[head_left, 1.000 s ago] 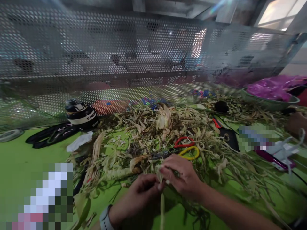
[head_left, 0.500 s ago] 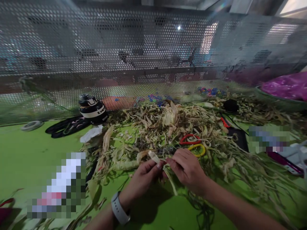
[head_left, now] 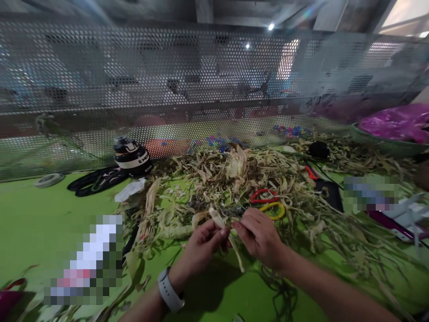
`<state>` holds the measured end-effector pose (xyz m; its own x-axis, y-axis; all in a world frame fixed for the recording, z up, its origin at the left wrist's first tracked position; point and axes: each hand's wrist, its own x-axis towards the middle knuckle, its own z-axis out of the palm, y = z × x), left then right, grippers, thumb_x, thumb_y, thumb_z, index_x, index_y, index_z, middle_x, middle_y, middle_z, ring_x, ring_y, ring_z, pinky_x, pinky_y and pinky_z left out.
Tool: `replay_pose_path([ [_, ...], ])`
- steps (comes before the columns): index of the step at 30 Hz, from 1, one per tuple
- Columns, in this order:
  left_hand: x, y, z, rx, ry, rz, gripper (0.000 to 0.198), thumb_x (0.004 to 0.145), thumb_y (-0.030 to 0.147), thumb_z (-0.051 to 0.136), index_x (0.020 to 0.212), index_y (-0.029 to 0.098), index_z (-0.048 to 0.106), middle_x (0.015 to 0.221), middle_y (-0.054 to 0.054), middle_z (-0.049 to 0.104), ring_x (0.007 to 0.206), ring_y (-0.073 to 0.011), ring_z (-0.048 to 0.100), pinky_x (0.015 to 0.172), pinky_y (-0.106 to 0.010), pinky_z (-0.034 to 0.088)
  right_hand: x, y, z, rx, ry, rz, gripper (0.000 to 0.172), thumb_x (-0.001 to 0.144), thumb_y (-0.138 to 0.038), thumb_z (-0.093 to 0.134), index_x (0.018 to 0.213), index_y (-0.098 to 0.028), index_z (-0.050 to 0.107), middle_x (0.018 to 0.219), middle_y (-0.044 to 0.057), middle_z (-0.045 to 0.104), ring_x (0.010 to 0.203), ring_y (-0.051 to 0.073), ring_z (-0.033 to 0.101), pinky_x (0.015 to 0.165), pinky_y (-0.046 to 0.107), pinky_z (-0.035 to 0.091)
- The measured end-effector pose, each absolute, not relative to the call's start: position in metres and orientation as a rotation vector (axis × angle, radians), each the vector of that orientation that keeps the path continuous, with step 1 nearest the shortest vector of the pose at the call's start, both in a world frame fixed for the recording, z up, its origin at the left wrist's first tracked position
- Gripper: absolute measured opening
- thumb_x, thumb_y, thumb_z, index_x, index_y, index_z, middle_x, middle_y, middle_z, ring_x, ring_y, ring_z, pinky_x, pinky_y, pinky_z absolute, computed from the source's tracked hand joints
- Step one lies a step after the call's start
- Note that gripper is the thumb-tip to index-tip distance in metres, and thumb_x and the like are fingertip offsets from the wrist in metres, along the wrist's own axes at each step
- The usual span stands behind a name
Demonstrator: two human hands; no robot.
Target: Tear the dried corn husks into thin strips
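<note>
My left hand (head_left: 205,242), with a pale watch strap on its wrist, pinches a cream-coloured strip of dried corn husk (head_left: 218,218). The strip's thick rolled end points up and away from me, and its thin tail hangs down toward the table. Close on the right, my right hand (head_left: 257,236) has thumb and forefinger pressed together beside the strip's middle; what lies between them is too small to make out. Just beyond the hands are scissors with a red loop (head_left: 264,196) and a yellow loop (head_left: 275,210), partly buried in loose husks (head_left: 208,172).
A perforated metal screen (head_left: 167,85) closes off the back of the green table (head_left: 30,214). A black bottle (head_left: 133,158) stands at the back left near a tape roll (head_left: 49,180). At the far right, a green basin (head_left: 375,142) holds a pink plastic bag (head_left: 397,123).
The view has shifted slightly. Both hands stay close together at the husk strip, with the right fingertips marginally farther from it.
</note>
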<state>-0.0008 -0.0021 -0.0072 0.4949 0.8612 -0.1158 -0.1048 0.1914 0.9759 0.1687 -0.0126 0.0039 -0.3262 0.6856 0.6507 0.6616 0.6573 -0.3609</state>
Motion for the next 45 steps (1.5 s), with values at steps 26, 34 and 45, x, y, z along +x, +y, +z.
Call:
replay_pose_path([
  [26, -0.002, -0.004, -0.004, 1.116, 0.865, 0.697, 0.031, 0.073, 0.044, 0.063, 0.074, 0.014, 0.06, 0.062, -0.001, 0.061, 0.054, -0.0101, 0.052, 0.052, -0.02, 0.039, 0.178, -0.003, 0.012, -1.146, -2.071, 0.354, 0.026, 0.088, -0.03, 0.047, 0.067, -0.017, 0.055, 0.067, 0.002, 0.051, 0.068, 0.014, 0.047, 0.064, 0.027, 0.037],
  [34, -0.002, -0.002, -0.006, 1.203, 0.861, 0.753, 0.029, 0.077, 0.041, 0.059, 0.067, 0.014, 0.059, 0.058, 0.0, 0.061, 0.054, -0.0098, 0.053, 0.057, -0.022, 0.042, 0.171, -0.003, 0.003, -1.201, -1.995, 0.21, 0.03, 0.089, -0.028, 0.045, 0.061, -0.018, 0.047, 0.062, 0.001, 0.047, 0.063, 0.014, 0.044, 0.061, 0.026, 0.034],
  [45, -0.004, -0.003, -0.008, 1.017, 0.763, 0.927, 0.033, 0.081, 0.033, 0.058, 0.111, 0.019, 0.056, 0.086, -0.003, 0.064, 0.082, -0.0142, 0.056, 0.078, -0.025, 0.042, 0.176, -0.004, 0.012, -1.38, -1.845, 0.693, 0.031, 0.089, -0.037, 0.042, 0.066, -0.018, 0.048, 0.057, -0.003, 0.045, 0.054, 0.01, 0.042, 0.05, 0.021, 0.032],
])
